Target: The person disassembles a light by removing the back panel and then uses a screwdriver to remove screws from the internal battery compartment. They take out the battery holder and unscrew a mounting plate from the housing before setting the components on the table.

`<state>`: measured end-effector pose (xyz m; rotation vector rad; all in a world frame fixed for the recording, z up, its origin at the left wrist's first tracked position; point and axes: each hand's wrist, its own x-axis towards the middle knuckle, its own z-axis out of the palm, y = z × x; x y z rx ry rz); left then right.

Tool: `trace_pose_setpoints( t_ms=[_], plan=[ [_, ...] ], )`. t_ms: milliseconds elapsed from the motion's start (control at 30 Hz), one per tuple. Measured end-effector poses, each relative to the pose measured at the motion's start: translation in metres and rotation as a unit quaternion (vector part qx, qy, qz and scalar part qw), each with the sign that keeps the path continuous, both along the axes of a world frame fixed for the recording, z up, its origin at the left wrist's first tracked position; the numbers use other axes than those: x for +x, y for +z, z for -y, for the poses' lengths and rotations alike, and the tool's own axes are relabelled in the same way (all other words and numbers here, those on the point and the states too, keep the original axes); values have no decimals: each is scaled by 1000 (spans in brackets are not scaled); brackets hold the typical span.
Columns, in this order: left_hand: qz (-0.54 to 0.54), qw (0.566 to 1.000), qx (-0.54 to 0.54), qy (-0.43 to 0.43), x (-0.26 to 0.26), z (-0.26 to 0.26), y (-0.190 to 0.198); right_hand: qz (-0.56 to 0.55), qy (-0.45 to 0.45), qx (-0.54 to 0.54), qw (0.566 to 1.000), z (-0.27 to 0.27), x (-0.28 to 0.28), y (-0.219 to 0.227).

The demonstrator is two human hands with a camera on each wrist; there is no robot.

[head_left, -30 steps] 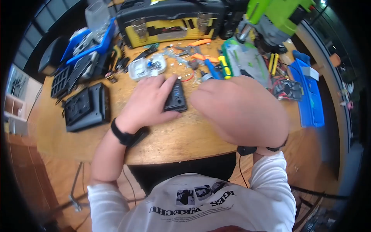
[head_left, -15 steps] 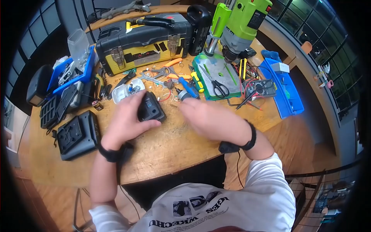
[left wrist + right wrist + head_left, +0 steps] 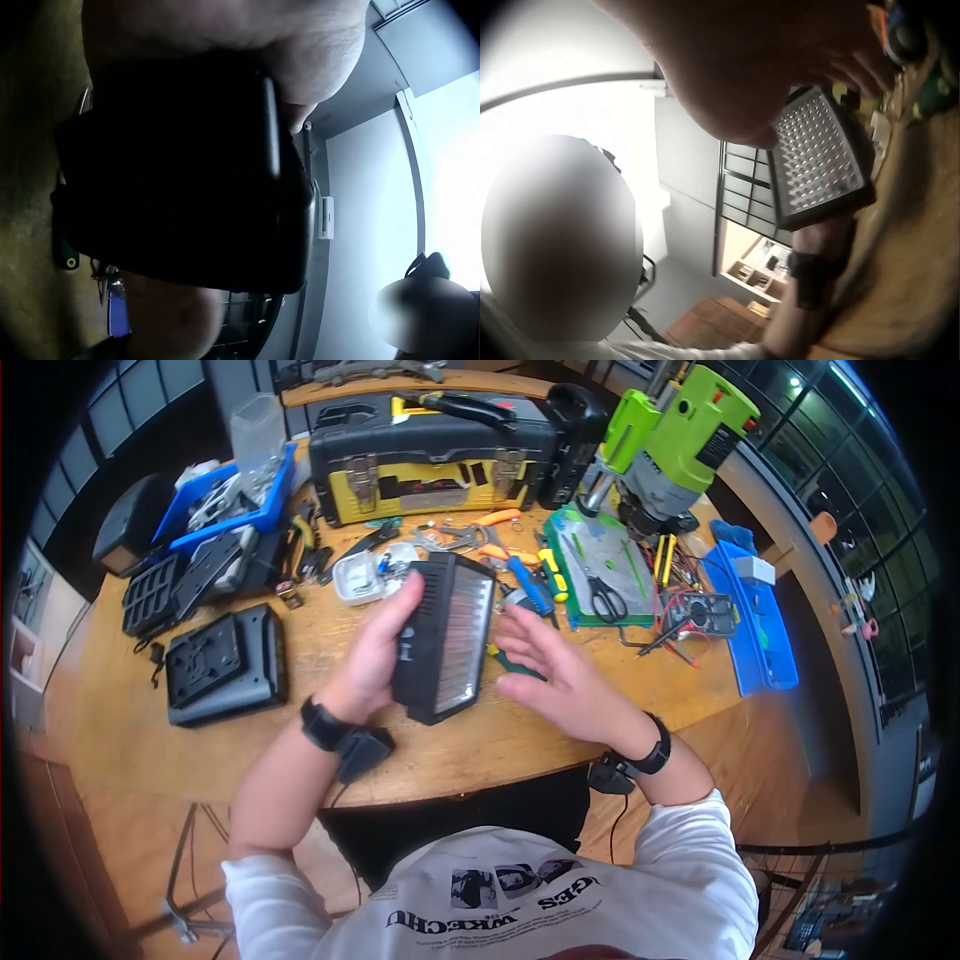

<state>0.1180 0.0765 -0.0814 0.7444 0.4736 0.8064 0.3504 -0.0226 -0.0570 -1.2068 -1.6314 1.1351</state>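
A black box-shaped device with a clear ribbed panel (image 3: 465, 645) is held tilted up above the wooden table by the left hand (image 3: 375, 655), its thumb along the near side. In the left wrist view the device's dark back (image 3: 187, 180) fills the middle, under the left palm (image 3: 225, 30). The right hand (image 3: 570, 680) is beside the panel, fingers spread and holding nothing. From the right wrist the dotted, shiny panel (image 3: 817, 154) shows below the right hand (image 3: 727, 67). A green-handled tool (image 3: 518, 663) lies on the table behind the right fingers.
Behind the hands are a small white parts box (image 3: 357, 578), pliers, a blue screwdriver (image 3: 530, 585), and scissors (image 3: 606, 600) on a grey-green board. A black device (image 3: 225, 665) lies left; a toolbox (image 3: 430, 480) and green drill press (image 3: 690, 450) stand at the back.
The left hand has lifted the black device off the table and turned it, so its ribbed panel faces right. The right hand has opened out beside it. The head view has shifted.
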Motion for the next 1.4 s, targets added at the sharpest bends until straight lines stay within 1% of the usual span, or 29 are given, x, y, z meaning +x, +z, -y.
trace_pose_setpoints(
  t_ms=[33,100,133,167,233,267,300,367,400,433,500,600,633,700,800,900,933,967,1033,1067,1100,1167,1300,1400],
  plan=[
    [-9,999,32,0,9,0,-6,-3,7,-1,1000,0,-8,6],
    [-42,993,106,0,13,6,0,-94,46,-76,992,-2,-25,15],
    [-44,994,104,0,14,10,1,-119,57,-84,988,-5,-31,8],
    [-46,994,102,1,15,13,1,-119,60,-84,988,-6,-35,8],
    [-43,994,102,6,14,12,-1,-68,31,-89,993,-7,-42,7],
    [-40,994,102,10,14,11,-3,-72,25,-47,996,-10,-41,0],
    [-40,994,102,14,14,9,-5,-71,30,-48,996,-9,-40,4],
    [-29,993,108,49,16,7,-7,-90,-10,-125,988,-7,-35,18],
    [-19,993,100,52,16,8,-4,-121,-4,-138,983,-7,-32,18],
    [-18,993,100,53,14,8,-2,-120,-3,-138,983,-7,-30,15],
    [-36,993,111,21,11,7,1,-78,-3,-121,990,-8,-29,11],
    [-40,989,140,37,13,3,-2,-87,8,-128,988,-6,-37,23],
    [-41,989,140,38,13,1,-4,-88,9,-128,988,-5,-37,22],
    [22,998,45,31,11,-3,-8,-120,21,-103,987,-4,-38,18],
    [4,997,77,8,11,-4,-8,-132,35,-91,986,-3,-39,16],
    [19,998,59,15,14,-3,-10,-120,27,-92,988,-1,-40,18],
    [10,998,59,15,14,-1,-7,-71,10,-93,993,2,-39,21],
    [7,998,55,18,14,0,-6,-74,13,-98,992,3,-38,23],
    [15,999,40,10,13,1,-5,-38,-21,-100,994,2,-35,26],
    [16,999,39,20,14,-2,-8,-79,-4,-100,992,1,-31,20],
    [14,999,36,24,14,-3,-8,-81,0,-104,991,1,-32,19],
    [31,999,30,33,14,-4,-8,-137,4,-89,987,3,-36,19],
    [16,998,38,39,15,-2,-8,-84,19,-51,995,1,-42,13],
    [18,998,42,47,15,-5,-12,-110,9,-63,992,-5,-44,10]
  ],
)
